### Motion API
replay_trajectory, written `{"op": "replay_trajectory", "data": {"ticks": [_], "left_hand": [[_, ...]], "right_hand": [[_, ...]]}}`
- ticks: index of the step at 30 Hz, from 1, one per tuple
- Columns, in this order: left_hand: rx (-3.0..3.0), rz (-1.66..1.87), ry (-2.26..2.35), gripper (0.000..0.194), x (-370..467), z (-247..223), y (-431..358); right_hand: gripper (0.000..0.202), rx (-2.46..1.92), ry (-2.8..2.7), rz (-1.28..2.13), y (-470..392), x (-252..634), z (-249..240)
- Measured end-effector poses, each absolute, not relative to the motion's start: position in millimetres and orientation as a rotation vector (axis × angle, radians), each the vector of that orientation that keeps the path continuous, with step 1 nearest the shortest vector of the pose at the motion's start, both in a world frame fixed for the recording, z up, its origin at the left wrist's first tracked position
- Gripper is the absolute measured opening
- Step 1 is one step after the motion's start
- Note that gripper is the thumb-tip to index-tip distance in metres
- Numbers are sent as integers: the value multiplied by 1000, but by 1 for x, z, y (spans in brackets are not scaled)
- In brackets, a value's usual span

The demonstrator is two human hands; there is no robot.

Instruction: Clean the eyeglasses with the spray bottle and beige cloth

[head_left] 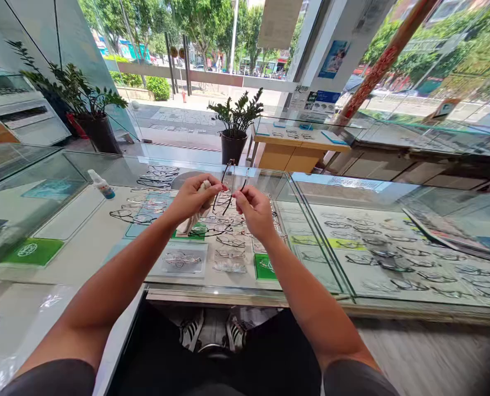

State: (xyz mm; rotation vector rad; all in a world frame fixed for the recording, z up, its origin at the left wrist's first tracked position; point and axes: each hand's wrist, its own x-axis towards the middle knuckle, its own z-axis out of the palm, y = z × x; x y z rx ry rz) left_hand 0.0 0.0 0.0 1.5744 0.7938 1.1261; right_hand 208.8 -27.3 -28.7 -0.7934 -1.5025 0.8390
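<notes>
A pair of dark-framed glasses is held up in front of the body, above a glass display counter, with its slender temples angled upward and downward between the two hands. One side of the frame is pinched by the thumb and fingers of the left hand, in which a pale cloth is also bunched, its loose end hung below the palm. The other side is grasped between the thumb and curled fingers of the right hand (the exact spots gripped are too small to be made out). Below the hands, many more spectacles are laid out in rows, though whether each is set on the glass or under it cannot be told. To the left, a small spray bottle with blue in its lower part is seen near a green card. A second green card is partly covered from view by the right forearm. On the right, further rows of frames are displayed beside a magazine. Beyond the counter, a potted plant is placed next to a wooden table, before a large window.
</notes>
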Motion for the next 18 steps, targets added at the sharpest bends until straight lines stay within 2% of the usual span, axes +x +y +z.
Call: {"op": "replay_trajectory", "data": {"ticks": [10,18], "left_hand": [[1491,1341,877,33,-1,-2,6],[1389,1579,896,38,-3,-1,13]], "right_hand": [[30,-876,-1370,884,-26,210,-27],[34,-1012,-1221,1016,-20,213,-28]]}}
